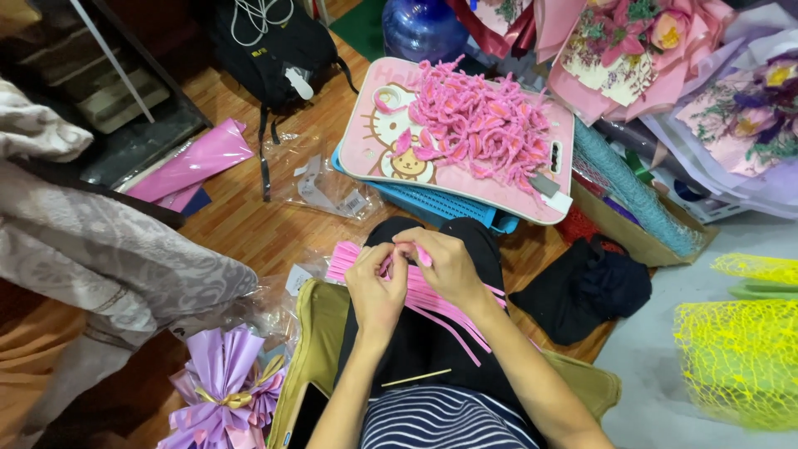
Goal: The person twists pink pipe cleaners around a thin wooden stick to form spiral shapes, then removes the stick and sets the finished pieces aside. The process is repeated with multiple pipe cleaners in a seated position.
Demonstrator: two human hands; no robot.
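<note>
Both hands meet over the lap — left hand (376,287) and right hand (442,264) pinch one pink strip (422,254) between fingertips, fingers closed tight. Bundle of pink strips (432,303) lies across the black-clad legs right under them. Ahead, pink tray (378,145) carries a pile of curled pink pieces (482,125) — well apart from the hands.

Curled pieces (482,125) on tray (366,150), tray ahead of lap, strips (440,303) across lap
</note>
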